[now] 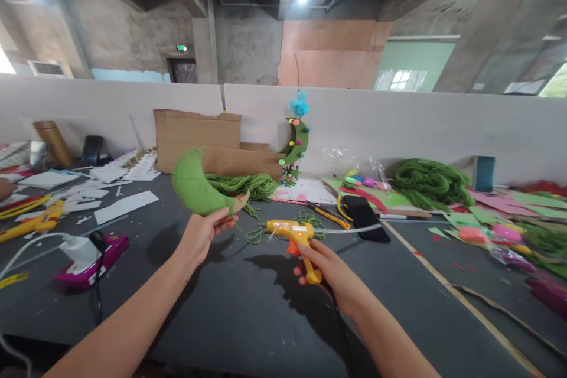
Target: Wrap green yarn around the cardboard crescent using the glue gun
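Note:
My left hand (204,234) grips the lower tip of a green crescent moon shape (192,184), with thumb and fingers round it. Near the held end, the crescent's tip shows bare brown cardboard. Closed round the handle of a yellow glue gun (290,228) is my right hand (321,260); the nozzle points left toward the crescent without touching it. A clear glue stick (354,229) sticks out of the gun's back. Loose green yarn (257,236) lies on the table behind the nozzle.
A decorated green crescent (303,142) stands by the white partition (420,124). Cardboard (195,142), yarn bundles (429,182), a black phone (365,218) and scissors (330,214) lie behind my hands. At left are a purple power strip (113,251), another glue gun (48,218) and another person's hand (6,189).

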`<state>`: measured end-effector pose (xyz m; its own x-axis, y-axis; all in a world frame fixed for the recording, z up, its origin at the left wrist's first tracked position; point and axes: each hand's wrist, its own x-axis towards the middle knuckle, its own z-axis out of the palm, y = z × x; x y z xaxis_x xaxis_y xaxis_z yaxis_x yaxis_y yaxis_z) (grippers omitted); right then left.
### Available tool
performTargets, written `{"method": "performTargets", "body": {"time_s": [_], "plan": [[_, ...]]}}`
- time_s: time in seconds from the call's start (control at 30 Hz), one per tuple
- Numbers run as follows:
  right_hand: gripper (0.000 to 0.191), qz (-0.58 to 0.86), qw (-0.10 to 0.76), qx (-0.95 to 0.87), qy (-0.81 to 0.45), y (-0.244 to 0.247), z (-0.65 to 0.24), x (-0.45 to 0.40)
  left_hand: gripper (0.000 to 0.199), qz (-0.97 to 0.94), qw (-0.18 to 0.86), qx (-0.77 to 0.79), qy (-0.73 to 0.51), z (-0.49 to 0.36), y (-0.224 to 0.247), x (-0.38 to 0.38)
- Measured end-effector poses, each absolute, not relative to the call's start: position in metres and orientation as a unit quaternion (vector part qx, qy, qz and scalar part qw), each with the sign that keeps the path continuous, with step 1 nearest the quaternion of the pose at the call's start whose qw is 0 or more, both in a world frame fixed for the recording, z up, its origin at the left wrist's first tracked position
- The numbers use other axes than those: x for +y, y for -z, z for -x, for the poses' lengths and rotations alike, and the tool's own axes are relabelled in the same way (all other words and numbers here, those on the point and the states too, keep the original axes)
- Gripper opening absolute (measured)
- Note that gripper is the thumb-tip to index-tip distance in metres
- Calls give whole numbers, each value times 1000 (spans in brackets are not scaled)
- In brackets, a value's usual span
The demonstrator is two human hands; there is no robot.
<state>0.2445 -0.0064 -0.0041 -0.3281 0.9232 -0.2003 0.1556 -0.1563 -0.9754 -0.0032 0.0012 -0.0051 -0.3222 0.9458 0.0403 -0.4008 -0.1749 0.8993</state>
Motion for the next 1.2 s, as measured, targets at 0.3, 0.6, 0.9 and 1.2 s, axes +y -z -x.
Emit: {"method": "performTargets", "body": {"time_s": [0.3,0.6,0.9,1.2], "plan": [[24,398,430,-463,-666,-6,-235,2,19,-386,588,431,-565,-10,19,-17],[32,499,344,-558,-567,-13,-225,-1,14,-386,587,457,-546,1,6,-24],[33,558,297,-649,-424,-26,-212,-25,15,-425,528,486,-552,-1,-4,-37],[36,580,274,-669,-376,-29,-214,-35,14,-431,499,498,-563,-2,-8,-44]]}}
